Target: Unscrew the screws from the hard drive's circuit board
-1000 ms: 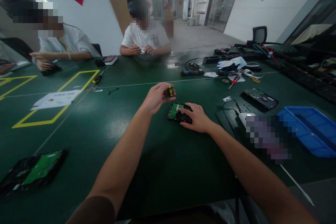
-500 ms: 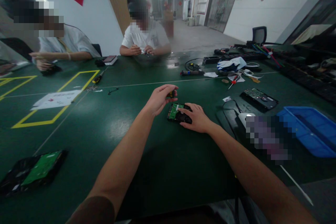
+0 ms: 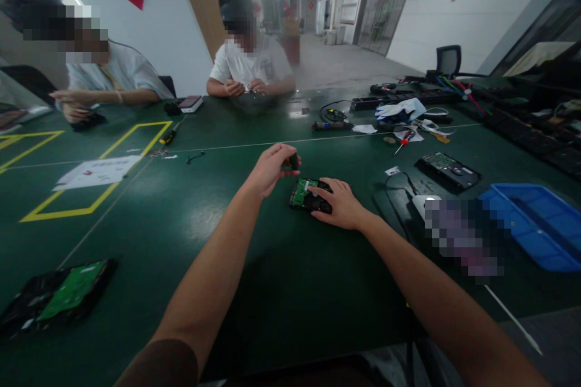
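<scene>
My left hand (image 3: 271, 168) is closed around the black and yellow handle of a small screwdriver (image 3: 293, 161), held upright just above the hard drive (image 3: 304, 192). The drive lies circuit board up, green board showing, on the dark green table (image 3: 281, 278). My right hand (image 3: 339, 203) rests on the drive's right side, fingers curled over its black edge and pressing it down. The screwdriver's tip is hidden behind my fingers.
Another hard drive (image 3: 59, 297) lies at the near left, a third (image 3: 449, 170) at the right beside a blue tray (image 3: 535, 224). Tools, cables and paper litter the far right. Two people in white shirts sit across the table, hands busy. Yellow tape marks the left side.
My left hand has turned the screwdriver handle between its fingers, so less yellow shows now. The right hand and the drive have stayed put.
</scene>
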